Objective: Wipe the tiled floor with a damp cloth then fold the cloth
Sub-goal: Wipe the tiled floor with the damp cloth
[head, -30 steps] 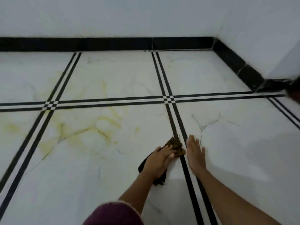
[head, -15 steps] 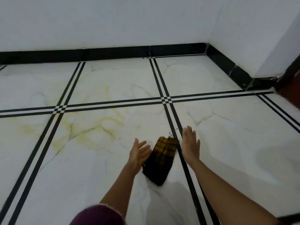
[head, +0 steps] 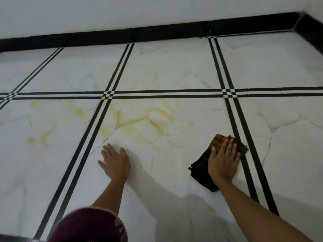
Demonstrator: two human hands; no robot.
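Head view: right hand [head: 223,159] flat on a folded dark checked cloth [head: 201,172], fingers straight, pressing it down on the white tiled floor [head: 166,172], touching a black double line [head: 244,137]. Left hand [head: 115,163] flat on bare tile, well apart from the cloth, fingers straight, holding nothing. Yellow marks [head: 139,119] just past the left hand. Black strip [head: 157,34] under the white wall. Dark red sleeve [head: 90,226] at the bottom.
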